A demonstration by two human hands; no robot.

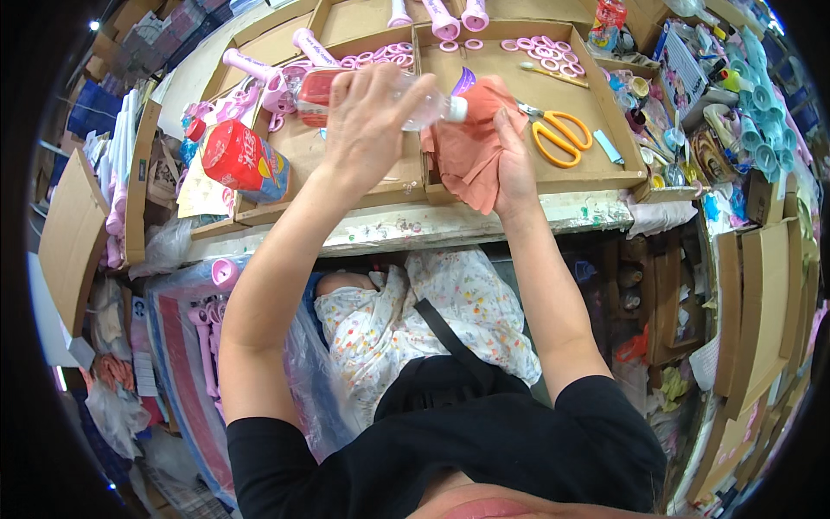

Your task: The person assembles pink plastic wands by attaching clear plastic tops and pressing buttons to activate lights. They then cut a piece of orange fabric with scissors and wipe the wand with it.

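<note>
My left hand (372, 117) grips a clear plastic bottle (424, 108) tipped on its side, its mouth pressed against an orange-pink cloth (467, 151). My right hand (512, 164) holds that cloth bunched up under the bottle's mouth. Both hands hover over shallow cardboard trays (596, 177) on the workbench. Orange-handled scissors (560, 136) lie just right of the cloth. Pink plastic rings (543, 50) are scattered in the far part of the trays.
A red can (244, 160) lies at the left of the bench, near pink plastic tubes (251, 65). Small bottles and teal parts crowd the right side (752, 112). Cardboard sheets (765, 311) lean at the right, and plastic bags (186, 346) lie below at the left.
</note>
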